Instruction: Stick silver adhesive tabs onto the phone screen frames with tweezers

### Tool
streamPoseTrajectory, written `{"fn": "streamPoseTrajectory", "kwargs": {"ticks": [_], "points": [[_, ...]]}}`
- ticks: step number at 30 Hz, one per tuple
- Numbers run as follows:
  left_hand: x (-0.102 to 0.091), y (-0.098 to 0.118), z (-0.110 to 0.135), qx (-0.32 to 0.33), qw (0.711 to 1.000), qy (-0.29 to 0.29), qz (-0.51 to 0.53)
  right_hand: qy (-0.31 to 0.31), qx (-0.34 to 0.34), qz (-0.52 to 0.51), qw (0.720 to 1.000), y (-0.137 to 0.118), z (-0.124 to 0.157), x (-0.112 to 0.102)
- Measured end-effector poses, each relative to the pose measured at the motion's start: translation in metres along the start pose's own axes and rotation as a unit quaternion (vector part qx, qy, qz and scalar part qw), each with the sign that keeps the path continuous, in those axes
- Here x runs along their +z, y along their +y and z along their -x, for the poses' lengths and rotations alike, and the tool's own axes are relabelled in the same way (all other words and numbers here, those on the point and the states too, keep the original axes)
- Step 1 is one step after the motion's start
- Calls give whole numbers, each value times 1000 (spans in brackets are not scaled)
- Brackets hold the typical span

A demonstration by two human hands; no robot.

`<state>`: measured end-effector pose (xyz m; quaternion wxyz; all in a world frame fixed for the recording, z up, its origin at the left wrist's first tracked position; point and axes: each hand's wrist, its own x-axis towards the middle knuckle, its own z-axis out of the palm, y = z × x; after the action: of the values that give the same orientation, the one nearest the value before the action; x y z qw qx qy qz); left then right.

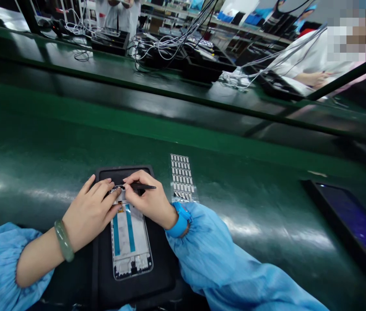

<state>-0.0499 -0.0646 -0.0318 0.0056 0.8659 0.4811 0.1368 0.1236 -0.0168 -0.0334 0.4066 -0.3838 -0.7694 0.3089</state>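
A smartphone mid-frame with its back off (122, 237) lies on a black padded tray (163, 268). Two blue strips run along its pale inside. My left hand (90, 205) lies over the phone's upper left side, fingers stretched out and a little apart, fingertips touching near its top edge. In a pinch, my right hand (147, 198) grips thin black tweezers (144, 186) over the top of the phone. Their working tip is close to my left fingertips and too small to make out. Right of the tray lies a clear sheet of small metallic stickers (182, 177).
A dark-screened device in a black frame (348, 216) lies on the green bench (250, 190) at the right. Behind a raised rail, a shelf carries black trays (208, 65) and tangled white cables (170, 43). People in work clothes are beyond it.
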Motion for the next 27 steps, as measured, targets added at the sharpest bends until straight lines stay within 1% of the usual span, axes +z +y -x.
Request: {"fn": "streamPoseTrajectory", "kwargs": {"ticks": [3,8,12,15,17,19,24,27], "points": [[1,0,0,-1,1000,9,5,-3,1,4,1000,1,0,0],[1,0,0,2,1000,10,4,-13,-18,25,999,-2,0,0],[1,0,0,-1,1000,7,1,-42,-34,76,996,-12,-3,1],[1,0,0,-1,1000,15,4,-65,-30,108,992,-17,-6,3],[0,-1,0,0,1000,18,5,-63,-19,109,992,-17,-8,5],[0,-1,0,1,1000,16,5,-47,6,87,995,-14,-9,5],[1,0,0,-2,1000,18,4,-12,102,-9,995,-8,-11,0],[1,-1,1,-3,1000,14,3,-10,103,-13,995,-9,-11,-1]]}}
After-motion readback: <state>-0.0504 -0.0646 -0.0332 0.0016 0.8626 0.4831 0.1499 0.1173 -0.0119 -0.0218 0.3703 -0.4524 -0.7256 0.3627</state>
